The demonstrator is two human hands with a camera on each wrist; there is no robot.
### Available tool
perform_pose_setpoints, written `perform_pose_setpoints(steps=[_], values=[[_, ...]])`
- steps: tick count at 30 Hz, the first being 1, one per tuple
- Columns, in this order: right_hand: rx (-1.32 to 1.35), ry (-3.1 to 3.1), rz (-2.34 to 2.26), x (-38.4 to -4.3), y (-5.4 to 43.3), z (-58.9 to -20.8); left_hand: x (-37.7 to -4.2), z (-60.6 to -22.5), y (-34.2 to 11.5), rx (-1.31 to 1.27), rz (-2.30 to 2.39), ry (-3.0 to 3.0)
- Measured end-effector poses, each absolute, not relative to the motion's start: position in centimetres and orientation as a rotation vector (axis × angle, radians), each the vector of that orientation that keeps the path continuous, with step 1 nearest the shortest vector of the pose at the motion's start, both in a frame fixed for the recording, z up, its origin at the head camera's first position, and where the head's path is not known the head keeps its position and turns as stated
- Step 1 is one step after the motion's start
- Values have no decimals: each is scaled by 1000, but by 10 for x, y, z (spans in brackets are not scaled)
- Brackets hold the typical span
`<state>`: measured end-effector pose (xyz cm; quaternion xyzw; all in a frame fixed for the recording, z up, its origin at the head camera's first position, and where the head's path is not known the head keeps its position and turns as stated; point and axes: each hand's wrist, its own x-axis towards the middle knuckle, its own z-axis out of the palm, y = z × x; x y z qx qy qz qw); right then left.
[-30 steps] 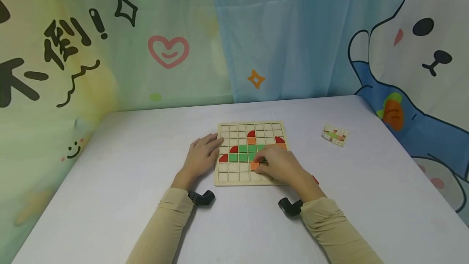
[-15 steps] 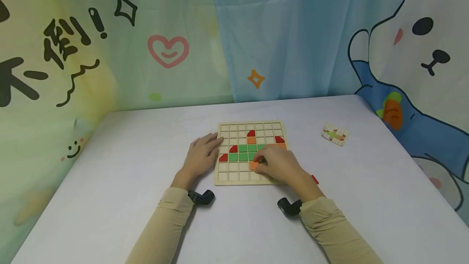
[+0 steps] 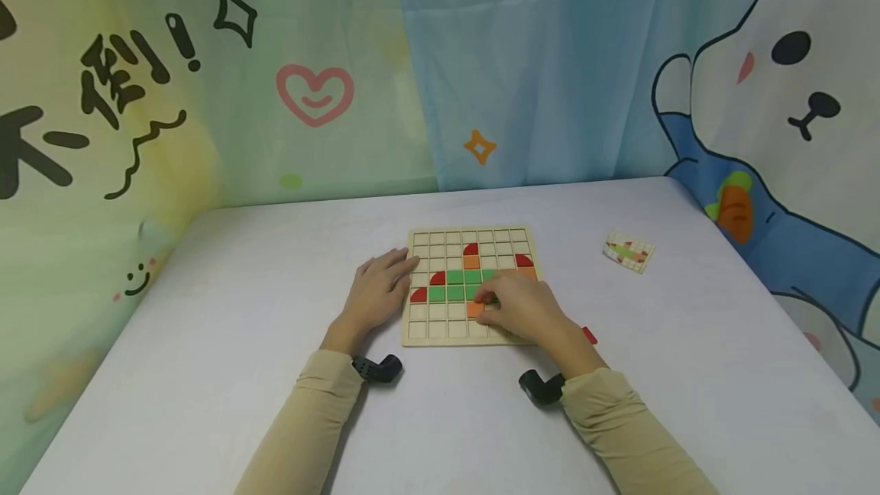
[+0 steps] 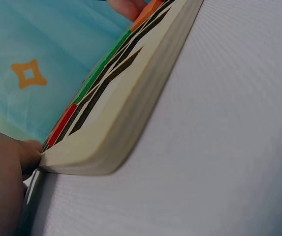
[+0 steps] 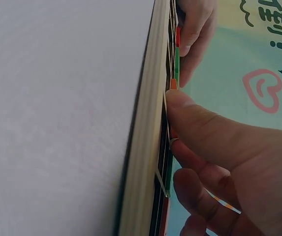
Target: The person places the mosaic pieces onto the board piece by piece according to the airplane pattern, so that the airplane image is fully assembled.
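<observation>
A pale wooden grid board [image 3: 440, 341] lies on the table, with green squares [image 3: 455, 292], orange squares and red quarter-round tiles set in some of its cells. My right hand [image 3: 525, 308] pinches an orange square tile [image 3: 474, 309] between thumb and fingers, low over a cell just below the green rows. In the right wrist view the thumb [image 5: 195, 110] presses against the tile's side at board level. My left hand [image 3: 376, 289] rests at the board's left edge, fingers extended along it. The right hand covers several cells at the board's lower right.
A red tile [image 3: 589, 335] lies on the white table beside the right wrist, partly hidden by it. Further right is a small pattern card [image 3: 629, 252] with a coloured grid picture. A printed curtain [image 3: 522, 67] hangs behind the table.
My right hand has shifted very slightly left with the orange tile, bringing it closer into line with its cell. The left hand stays at the board's edge.
</observation>
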<state>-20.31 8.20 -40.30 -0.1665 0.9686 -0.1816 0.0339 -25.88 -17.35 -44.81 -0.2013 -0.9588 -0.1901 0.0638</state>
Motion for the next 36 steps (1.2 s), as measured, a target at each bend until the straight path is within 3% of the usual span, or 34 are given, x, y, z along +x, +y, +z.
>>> perform_pose_setpoints(steps=[26,36], values=[[-467,2936,-571,-204,85,-395,-261,-449,-175,-603,-546,-2891],[-382,2897,-617,-201,125,-380,-261,-451,-175,-611,-554,-2897]])
